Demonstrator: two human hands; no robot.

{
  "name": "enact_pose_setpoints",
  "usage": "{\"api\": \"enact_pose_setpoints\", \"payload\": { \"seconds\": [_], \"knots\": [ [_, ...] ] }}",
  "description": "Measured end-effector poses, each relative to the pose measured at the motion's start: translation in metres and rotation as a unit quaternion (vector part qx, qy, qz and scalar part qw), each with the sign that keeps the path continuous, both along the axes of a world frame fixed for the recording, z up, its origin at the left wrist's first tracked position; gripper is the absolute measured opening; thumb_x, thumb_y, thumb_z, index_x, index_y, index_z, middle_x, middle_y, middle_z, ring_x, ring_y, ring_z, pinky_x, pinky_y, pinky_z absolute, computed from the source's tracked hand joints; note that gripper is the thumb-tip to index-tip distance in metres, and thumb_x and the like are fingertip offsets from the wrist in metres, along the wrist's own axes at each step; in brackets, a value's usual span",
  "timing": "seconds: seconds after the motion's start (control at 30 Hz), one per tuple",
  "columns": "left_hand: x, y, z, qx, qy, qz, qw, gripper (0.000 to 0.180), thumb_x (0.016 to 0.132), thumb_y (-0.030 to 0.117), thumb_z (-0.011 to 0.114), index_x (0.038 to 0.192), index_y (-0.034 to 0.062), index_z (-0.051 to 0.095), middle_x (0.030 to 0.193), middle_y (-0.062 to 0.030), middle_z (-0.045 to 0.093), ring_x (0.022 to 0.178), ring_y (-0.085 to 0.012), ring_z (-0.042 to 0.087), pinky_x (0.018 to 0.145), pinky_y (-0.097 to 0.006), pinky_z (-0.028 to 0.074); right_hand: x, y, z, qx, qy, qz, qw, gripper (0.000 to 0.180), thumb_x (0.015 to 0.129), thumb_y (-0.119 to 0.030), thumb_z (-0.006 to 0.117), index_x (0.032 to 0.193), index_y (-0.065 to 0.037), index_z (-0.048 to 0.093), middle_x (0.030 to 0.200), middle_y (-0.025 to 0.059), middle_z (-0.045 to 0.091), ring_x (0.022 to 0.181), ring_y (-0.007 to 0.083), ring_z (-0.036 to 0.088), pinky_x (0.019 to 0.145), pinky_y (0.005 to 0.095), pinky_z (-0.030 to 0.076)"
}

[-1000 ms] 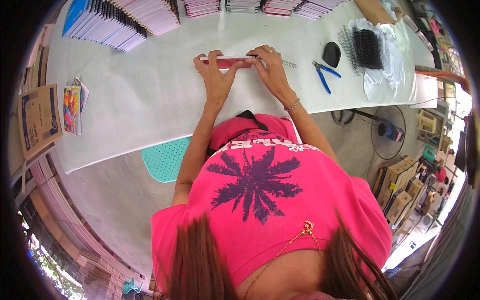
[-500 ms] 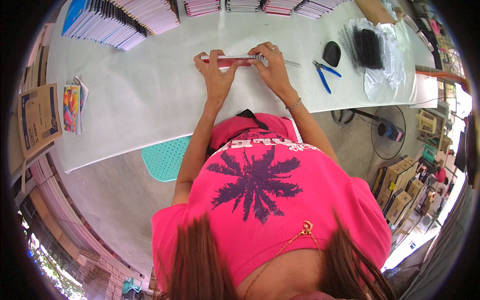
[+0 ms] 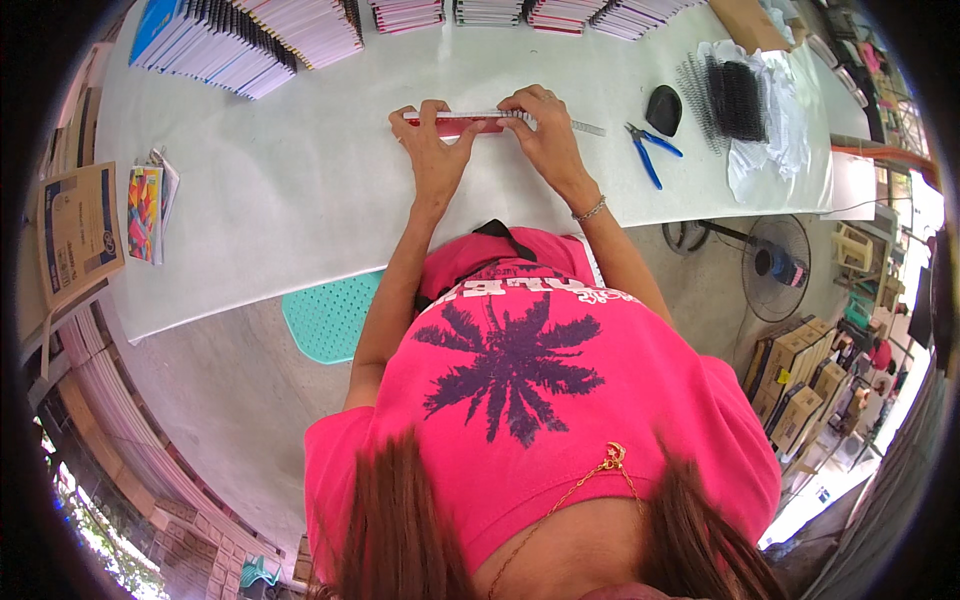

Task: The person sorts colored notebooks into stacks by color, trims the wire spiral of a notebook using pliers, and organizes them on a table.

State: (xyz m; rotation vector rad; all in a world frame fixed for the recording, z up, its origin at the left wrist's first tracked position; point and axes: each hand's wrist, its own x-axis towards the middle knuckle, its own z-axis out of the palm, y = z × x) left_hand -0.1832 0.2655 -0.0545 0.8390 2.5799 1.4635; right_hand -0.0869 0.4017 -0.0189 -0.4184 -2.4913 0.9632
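Observation:
A notebook with a red cover (image 3: pixel 460 128) stands on its edge between my hands, its row of binding holes upward. My left hand (image 3: pixel 437 150) grips its left end, thumb on the near side and fingers over the top. At the right end my right hand (image 3: pixel 545 130) pinches a wire spiral coil (image 3: pixel 588 128) against the notebook's edge. Part of the coil sits along that edge, and its free tail sticks out to the right past my fingers. Blue-handled cutting pliers (image 3: pixel 650 155) lie to the right, beside a black mouse-shaped object (image 3: pixel 663 110).
Loose black spiral coils (image 3: pixel 735 100) rest on crumpled white plastic at the right. Stacks of spiral notebooks (image 3: pixel 215 50) line the table's far side. Colourful booklets (image 3: pixel 146 210) lie at the left near a cardboard box (image 3: pixel 80 235). A fan (image 3: pixel 775 265) stands beyond the table's near right edge.
Both hands keep their grip in nearly the same place. The coil's tail looks slightly shifted and blurred; the view has moved a little.

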Motion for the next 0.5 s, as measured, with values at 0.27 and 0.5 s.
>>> {"api": "enact_pose_setpoints", "payload": {
  "seconds": [0.27, 0.5],
  "knots": [
    [-0.0001, -0.0007, -0.0019, 0.002, -0.006, 0.006, 1.0, 0.052, 0.069, 0.033, 0.08, 0.103, 0.0062, 0.052, 0.11, -0.0184, 0.033, 0.108, -0.035, 0.037, 0.091, -0.046, 0.035, -0.0009, -0.0031, 0.0075, 0.069, -0.004, 0.028, 0.997, 0.012, 0.082, -0.009, 0.058, 0.094, -0.006, 0.063, 0.095, 0.0067, 0.057, 0.091, 0.0257, 0.05, 0.086, 0.0385, 0.036],
    [0.0012, -0.0005, -0.0007, 0.007, -0.002, 0.007, 1.0, 0.052, 0.069, 0.032, 0.08, 0.104, 0.0056, 0.052, 0.111, -0.0192, 0.034, 0.11, -0.0352, 0.035, 0.092, -0.046, 0.035, -0.0016, -0.0056, 0.0027, 0.053, -0.003, 0.013, 0.999, 0.01, 0.083, -0.01, 0.058, 0.091, -0.006, 0.061, 0.095, 0.0062, 0.056, 0.091, 0.0257, 0.05, 0.086, 0.0396, 0.035]
  ]
}}
